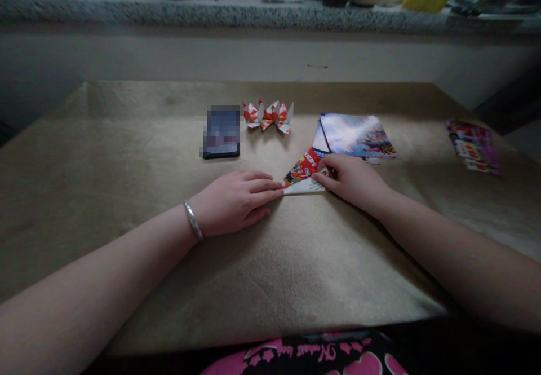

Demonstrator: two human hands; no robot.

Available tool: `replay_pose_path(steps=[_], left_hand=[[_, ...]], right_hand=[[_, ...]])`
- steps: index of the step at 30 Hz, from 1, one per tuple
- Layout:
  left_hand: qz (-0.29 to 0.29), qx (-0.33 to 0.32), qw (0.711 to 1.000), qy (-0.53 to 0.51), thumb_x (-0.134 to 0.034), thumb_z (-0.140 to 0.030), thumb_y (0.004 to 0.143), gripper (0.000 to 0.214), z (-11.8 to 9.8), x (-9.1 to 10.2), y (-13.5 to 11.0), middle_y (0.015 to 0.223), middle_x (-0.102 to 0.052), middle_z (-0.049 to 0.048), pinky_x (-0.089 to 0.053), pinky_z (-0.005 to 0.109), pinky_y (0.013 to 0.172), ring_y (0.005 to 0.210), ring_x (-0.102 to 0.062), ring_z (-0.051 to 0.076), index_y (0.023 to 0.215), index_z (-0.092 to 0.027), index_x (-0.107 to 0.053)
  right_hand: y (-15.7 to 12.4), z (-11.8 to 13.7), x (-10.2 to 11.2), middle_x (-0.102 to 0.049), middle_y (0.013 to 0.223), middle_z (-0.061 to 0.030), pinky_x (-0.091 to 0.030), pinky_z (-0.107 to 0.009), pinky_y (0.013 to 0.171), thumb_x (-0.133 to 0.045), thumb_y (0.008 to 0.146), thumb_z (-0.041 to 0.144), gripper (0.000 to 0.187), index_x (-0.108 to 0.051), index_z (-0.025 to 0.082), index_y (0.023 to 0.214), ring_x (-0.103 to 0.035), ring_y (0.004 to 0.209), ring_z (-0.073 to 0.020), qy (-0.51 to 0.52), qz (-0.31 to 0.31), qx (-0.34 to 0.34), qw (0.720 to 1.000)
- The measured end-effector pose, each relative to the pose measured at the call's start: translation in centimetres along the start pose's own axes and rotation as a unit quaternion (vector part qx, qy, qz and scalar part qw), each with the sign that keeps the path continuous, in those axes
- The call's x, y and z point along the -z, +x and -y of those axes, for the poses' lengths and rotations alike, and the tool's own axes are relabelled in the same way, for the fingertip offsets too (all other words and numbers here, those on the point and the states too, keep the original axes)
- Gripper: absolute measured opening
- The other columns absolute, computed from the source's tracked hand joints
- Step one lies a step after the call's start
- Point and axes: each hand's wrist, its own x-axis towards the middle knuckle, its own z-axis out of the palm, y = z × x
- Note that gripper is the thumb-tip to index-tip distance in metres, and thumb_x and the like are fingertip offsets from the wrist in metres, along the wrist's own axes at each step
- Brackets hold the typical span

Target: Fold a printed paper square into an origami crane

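A folded triangle of red printed paper (pixel 302 175) lies on the beige table cover (pixel 270 262) between my hands. My left hand (pixel 234 200), with a silver bangle on the wrist, lies flat with its fingers stretched out, the fingertips pressing the paper's left corner. My right hand (pixel 353 180) is closed in a pinch on the paper's right edge. Behind the paper lie two finished folded paper figures (pixel 268 115) in red and white.
A dark phone (pixel 221 132) lies left of the folded figures. A stack of printed sheets (pixel 357 135) sits behind my right hand, and another leaflet (pixel 473 144) lies at the far right. A stone ledge (pixel 253 11) with several items runs along the back.
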Motion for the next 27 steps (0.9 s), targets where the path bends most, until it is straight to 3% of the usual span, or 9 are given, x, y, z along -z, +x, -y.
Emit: replay_pose_path(steps=[5, 10, 13, 18, 27], left_hand=[[-0.008, -0.003, 1.000, 0.000, -0.050, -0.024, 0.092, 0.039, 0.0, 0.1, 0.0, 0.128, -0.062, 0.0089, -0.052, 0.041, 0.097, 0.116, -0.057, 0.025, 0.129, -0.015, -0.056], [-0.006, -0.009, 1.000, 0.001, -0.049, -0.025, 0.093, 0.039, 0.1, -0.1, 0.0, 0.129, -0.062, 0.0069, -0.053, 0.042, 0.097, 0.115, -0.058, 0.025, 0.130, -0.014, -0.056], [-0.005, -0.009, 1.000, 0.003, -0.048, -0.025, 0.093, 0.039, 0.0, 0.0, 0.1, 0.129, -0.062, 0.0070, -0.053, 0.042, 0.097, 0.116, -0.058, 0.025, 0.130, -0.015, -0.055], [0.005, -0.002, 1.000, 0.004, -0.048, -0.024, 0.093, 0.040, -0.2, 0.6, 0.0, 0.130, -0.061, 0.0073, -0.051, 0.040, 0.099, 0.119, -0.057, 0.023, 0.132, -0.018, -0.054], [0.013, -0.011, 1.000, 0.000, -0.049, -0.023, 0.093, 0.039, 0.0, 0.4, -0.4, 0.130, -0.061, 0.0075, -0.051, 0.040, 0.100, 0.120, -0.056, 0.023, 0.130, -0.016, -0.055]], right_hand=[[-0.6, 0.6, 0.0, -0.065, 0.109, -0.0117, -0.041, -0.038, 0.083, -0.048, 0.092, 0.034, 0.029, -0.065, 0.021, 0.111, -0.055, 0.098, -0.0262, -0.082, -0.107, 0.123, 0.983], [-0.8, 1.7, 0.0, -0.070, 0.105, -0.0061, -0.028, -0.044, 0.104, -0.048, 0.093, 0.037, 0.028, -0.069, 0.023, 0.104, -0.054, 0.106, -0.0258, -0.080, -0.070, 0.228, 0.968], [-0.5, 2.6, -0.1, -0.070, 0.099, -0.0076, -0.028, -0.043, 0.103, -0.048, 0.093, 0.036, 0.027, -0.069, 0.020, 0.100, -0.057, 0.094, -0.0233, -0.079, -0.030, 0.229, 0.970], [0.3, 3.4, 0.2, -0.068, 0.095, -0.0082, -0.035, -0.037, 0.085, -0.050, 0.091, 0.037, 0.025, -0.067, 0.019, 0.094, -0.056, 0.093, -0.0241, -0.059, 0.014, 0.170, 0.984], [1.3, 2.8, -1.0, -0.070, 0.090, -0.0066, -0.035, -0.033, 0.077, -0.056, 0.087, 0.034, 0.018, -0.065, 0.019, 0.084, -0.058, 0.086, -0.0218, 0.013, 0.033, 0.132, 0.991]])
